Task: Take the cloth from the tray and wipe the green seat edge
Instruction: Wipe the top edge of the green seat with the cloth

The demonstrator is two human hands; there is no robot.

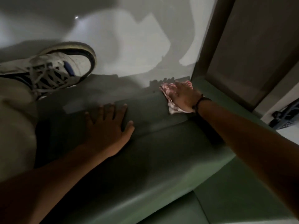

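Pressed flat under my right hand (pixel 186 96), the cloth (pixel 169 92) is pinned against the far right end of the green seat edge (pixel 145 113), palm down with the fingers spread over it rather than curled around it; whether any finger hooks the fabric I cannot tell. Largest in view is the green seat (pixel 161 159) itself, running from near right to far left, dim and shadowed. Beyond it lies the pale glossy floor (pixel 121 38), and at right a grey-brown panel (pixel 250 46) rises from the seat's corner. At far left my white sneaker (pixel 53 67), with dark trim and grey laces, rests at the seat's edge. My left hand (pixel 106 125) lies open and flat on the seat, holding nothing, well apart from the cloth. That cloth is red and white, bunched, peeking out on both sides of my hand. A dark band (pixel 199 102) circles my right wrist.
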